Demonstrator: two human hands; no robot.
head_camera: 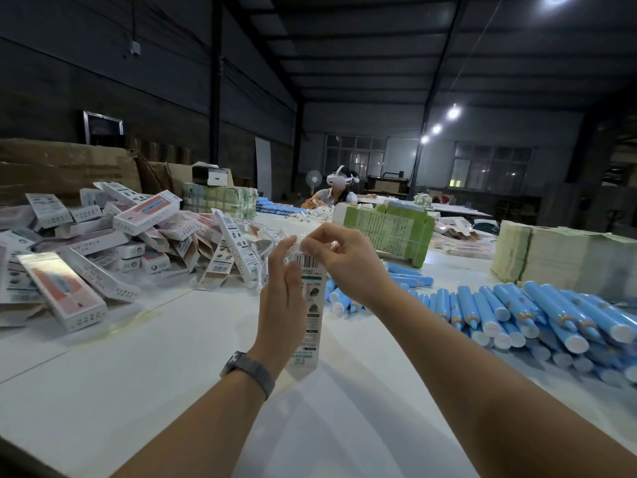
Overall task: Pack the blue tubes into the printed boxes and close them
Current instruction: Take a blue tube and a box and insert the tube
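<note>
While my left hand (281,305) steadies the upright printed box (309,305), right hand (339,257) pinches its top flap at twelve o'clock; blue tubes (517,315) lie at three.

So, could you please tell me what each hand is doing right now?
Left hand: fingers straight, steadying the upright printed box.
Right hand: pinching the box's top end.
</note>
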